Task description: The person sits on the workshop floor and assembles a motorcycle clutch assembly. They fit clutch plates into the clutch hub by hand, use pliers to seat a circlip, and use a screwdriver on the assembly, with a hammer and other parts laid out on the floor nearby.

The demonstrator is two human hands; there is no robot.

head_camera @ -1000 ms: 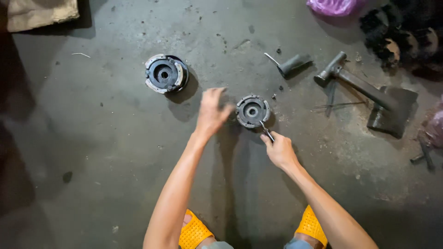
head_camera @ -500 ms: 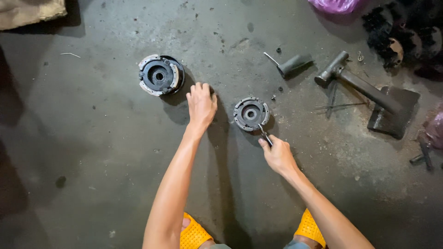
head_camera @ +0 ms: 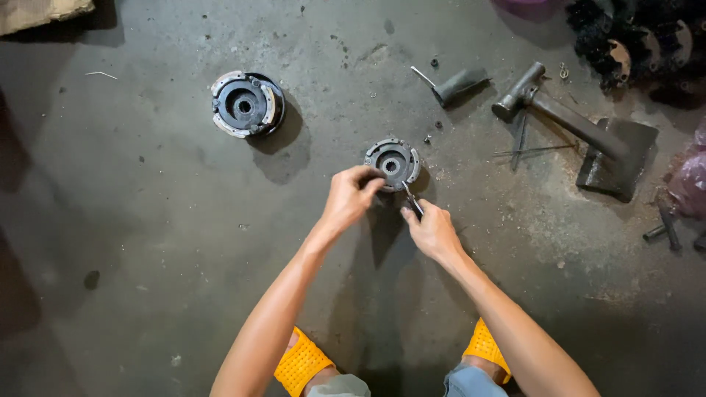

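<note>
While the left hand (head_camera: 351,195) pinches the near rim of the small round metal hub (head_camera: 393,162) on the concrete floor (head_camera: 147,242), the right hand (head_camera: 434,231) closes its grip on thin pliers (head_camera: 412,200) touching that hub. Far left lies a larger clutch assembly (head_camera: 246,104); far right, a hammer (head_camera: 566,121).
</note>
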